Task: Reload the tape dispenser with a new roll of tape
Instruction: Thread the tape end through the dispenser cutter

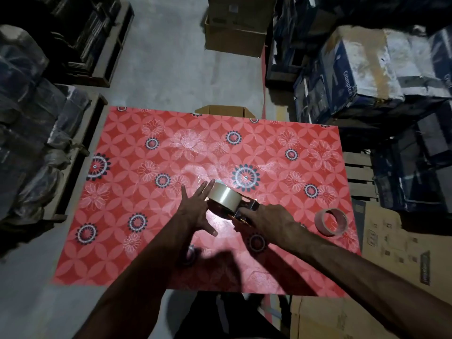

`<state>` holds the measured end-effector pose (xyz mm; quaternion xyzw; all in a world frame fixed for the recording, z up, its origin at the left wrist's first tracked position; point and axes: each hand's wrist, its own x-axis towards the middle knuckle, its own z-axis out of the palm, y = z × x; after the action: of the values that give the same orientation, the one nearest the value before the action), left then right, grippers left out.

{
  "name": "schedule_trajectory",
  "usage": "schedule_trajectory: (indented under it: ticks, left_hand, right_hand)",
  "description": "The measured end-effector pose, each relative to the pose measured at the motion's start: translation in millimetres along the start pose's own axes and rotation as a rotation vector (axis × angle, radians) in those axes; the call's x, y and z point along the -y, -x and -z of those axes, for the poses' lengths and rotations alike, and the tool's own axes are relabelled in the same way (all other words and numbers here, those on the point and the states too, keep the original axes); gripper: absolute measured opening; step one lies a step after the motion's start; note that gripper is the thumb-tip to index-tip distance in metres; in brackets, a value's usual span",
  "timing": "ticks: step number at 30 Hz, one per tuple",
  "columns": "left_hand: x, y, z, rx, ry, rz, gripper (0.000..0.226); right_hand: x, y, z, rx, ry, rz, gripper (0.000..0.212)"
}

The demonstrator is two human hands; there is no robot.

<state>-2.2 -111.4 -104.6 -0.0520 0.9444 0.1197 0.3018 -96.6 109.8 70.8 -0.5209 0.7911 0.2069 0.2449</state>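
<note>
Basically, mid-reload.
Landmark: red floral-patterned plastic tablecloth (137,148) on the table; all positions below were relative to it.
New roll: full, wide roll of clear packing tape (223,195) sat just right of the cloth's centre, on its near half, apparently already on the dispenser's hub.
Dispenser: metal hand-held tape dispenser (247,207) lay on the cloth, touching the roll on its right-near side; most of the frame and handle were hidden under the right hand.
Left hand: left hand (195,211) was flat and fully open, fingers spread, palm side pressed against the roll's left face. It gripped nothing.
Right hand: right hand (267,222) was curled closed around the dispenser body, bracing it on the cloth.
Old core: nearly spent roll, a pale cardboard ring (332,222), lay near the cloth's right edge, well apart from both hands.
Surroundings: cardboard boxes (234,28) were stacked beyond the cloth's far edge.
Step, my read: seating the new roll, with the left palm pushing it sideways onto the spindle against the right hand's hold.
Seating check: couldn't tell whether the roll was fully home; the hub was hidden.
Next move calls for: firm steady bracing, then finding the tape's free end and threading it toward the cutter. The end wasn't visible here.
</note>
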Motion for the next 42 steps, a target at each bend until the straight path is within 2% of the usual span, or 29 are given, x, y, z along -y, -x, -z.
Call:
schedule_trajectory:
  ticks: [3,8,19,26,29,33,34,38,42]
  left_hand:
    - [-0.4,1.0,-0.2,0.007,0.019,0.007,0.16]
    - [-4.8,2.1,-1.5,-0.028,-0.031,0.065,0.152]
    - [-4.0,5.8,-2.2,-0.063,0.011,0.068,0.152]
    - [-6.7,11.5,3.7,-0.054,0.015,0.083,0.15]
    - [-6.9,11.1,3.8,-0.044,0.021,0.074,0.15]
    - [-1.1,12.2,0.6,-0.087,0.067,0.061,0.154]
    - [0.8,12.4,0.8,-0.087,0.069,0.05,0.154]
    - [0.0,10.9,-6.2,-0.104,0.113,0.027,0.155]
    - [-1.2,11.7,-3.5,-0.089,0.099,0.03,0.155]
  right_hand:
    - [6.2,-7.5,13.6,0.012,-0.02,0.002,0.04]
    - [13.0,-29.6,9.8,-0.035,-0.209,-0.077,0.047]
    - [30.1,-49.3,45.2,0.12,-0.274,-0.187,0.035]
    - [32.3,-54.2,64.9,0.244,-0.337,-0.234,0.038]
    - [24.6,-59.8,76.6,0.262,-0.441,-0.299,0.038]
    - [5.9,-42.8,37.9,0.345,-0.519,-0.314,0.018]
    - [-1.8,-32.9,24.6,0.367,-0.576,-0.324,0.017]
    - [-41.4,-9.9,7.7,0.536,-0.695,-0.311,0.041]
    - [-69.0,15.2,5.1,0.361,-1.125,-0.313,0.046]
